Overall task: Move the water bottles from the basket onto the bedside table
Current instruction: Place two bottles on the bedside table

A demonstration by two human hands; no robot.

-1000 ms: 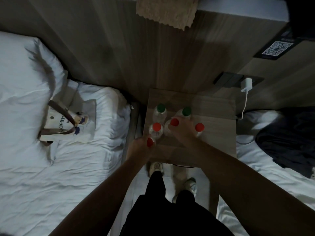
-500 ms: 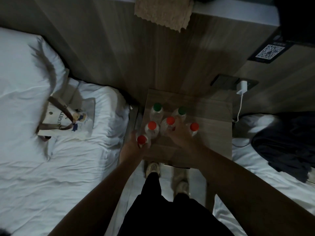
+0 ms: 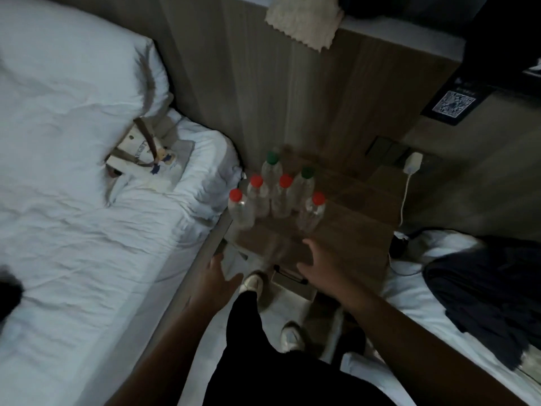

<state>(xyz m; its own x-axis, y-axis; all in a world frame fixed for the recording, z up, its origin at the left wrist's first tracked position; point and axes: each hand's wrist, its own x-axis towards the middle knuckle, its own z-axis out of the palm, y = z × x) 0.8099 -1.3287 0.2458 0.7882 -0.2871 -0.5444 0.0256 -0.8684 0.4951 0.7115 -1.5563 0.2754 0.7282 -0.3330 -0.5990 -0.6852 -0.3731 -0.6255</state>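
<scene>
Wooden bedside table [image 3: 360,206] just beyond my fingertips carried six water bottles [image 3: 281,200], upright, clear plastic, with round red and green caps, tightly clustered. My left hand [image 3: 216,276] and right hand [image 3: 319,265] had just let go and drawn back, fingers spread, holding nothing; the moving looked done. Well off my left hand's side, a limp tote bag [image 3: 146,159] lay on rumpled sheets [image 3: 73,230].

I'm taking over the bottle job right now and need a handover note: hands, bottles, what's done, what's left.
Hands: left hand open and holding nothing, below the table's front left corner; right hand open and holding nothing, at its front edge.
Six water bottles stand upright, clustered on the left of the bedside table.
Done: those six placed.
Left: basket out of view, so check it.
</scene>
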